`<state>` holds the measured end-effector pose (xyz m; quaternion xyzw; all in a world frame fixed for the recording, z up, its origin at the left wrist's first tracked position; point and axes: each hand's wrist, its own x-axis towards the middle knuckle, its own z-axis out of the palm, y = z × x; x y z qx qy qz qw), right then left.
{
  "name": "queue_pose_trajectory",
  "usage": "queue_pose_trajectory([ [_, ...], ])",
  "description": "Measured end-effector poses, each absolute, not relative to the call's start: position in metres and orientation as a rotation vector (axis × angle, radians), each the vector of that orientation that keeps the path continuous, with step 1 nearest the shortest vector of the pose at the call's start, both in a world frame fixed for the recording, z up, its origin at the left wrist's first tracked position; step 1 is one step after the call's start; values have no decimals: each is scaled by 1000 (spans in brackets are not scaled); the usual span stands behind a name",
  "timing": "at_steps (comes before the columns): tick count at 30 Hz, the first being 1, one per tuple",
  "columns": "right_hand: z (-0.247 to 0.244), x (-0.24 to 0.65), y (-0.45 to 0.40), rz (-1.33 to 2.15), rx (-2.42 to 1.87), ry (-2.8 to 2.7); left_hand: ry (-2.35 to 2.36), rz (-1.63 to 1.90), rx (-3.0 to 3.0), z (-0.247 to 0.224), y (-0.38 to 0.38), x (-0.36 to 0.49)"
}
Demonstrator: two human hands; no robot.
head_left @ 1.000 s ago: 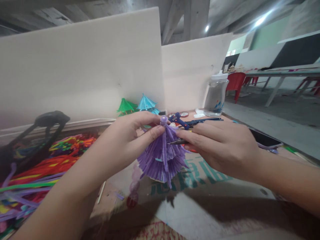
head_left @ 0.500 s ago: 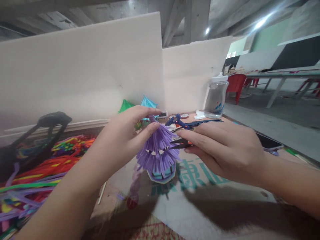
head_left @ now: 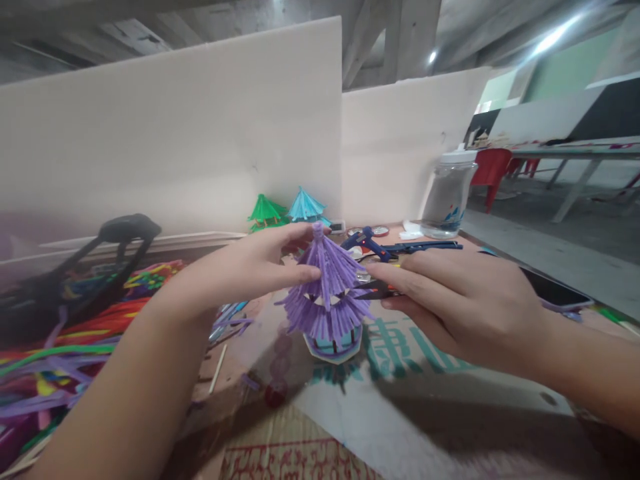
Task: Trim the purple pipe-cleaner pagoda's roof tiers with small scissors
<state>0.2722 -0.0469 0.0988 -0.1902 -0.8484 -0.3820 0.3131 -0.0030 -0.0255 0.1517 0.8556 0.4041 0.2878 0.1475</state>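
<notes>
A small model pavilion (head_left: 320, 317) with two tiers of purple pipe-cleaner roof stands upright on a pale blue, many-sided base. My left hand (head_left: 255, 267) grips its upper roof from the left, thumb on the front and fingers partly hidden behind. From the right, my right hand (head_left: 455, 300) holds dark-bladed scissors (head_left: 373, 289), their tips at the right edge of the roof, near the gap between the tiers. My fingers mostly cover the scissors' handles.
Pipe cleaners (head_left: 55, 373) fill the left side beside a black frame (head_left: 130, 230). Behind stand a green roof model (head_left: 267, 210) and a blue one (head_left: 305, 205). A glue gun (head_left: 367, 241), a water bottle (head_left: 447, 197) and a phone (head_left: 555, 290) lie right. White boards (head_left: 200, 147) back the table.
My left hand has shifted down and left on the roof, baring its top. The view has turned slightly left, so things appear farther right. The scissors stay by the roof's edge.
</notes>
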Motion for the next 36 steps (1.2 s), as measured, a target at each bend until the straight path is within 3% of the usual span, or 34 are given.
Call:
queue_pose_trajectory([
  [14,96,271,-46,-973,-486,-2272,1200,525,2457,155,-30,-3],
  [27,101,277,-49,-938,-451,-2212,1141,1029,2195,153,-28,11],
  [36,105,275,-57,-1011,-582,-2184,1177,1146,2250,142,-30,14],
])
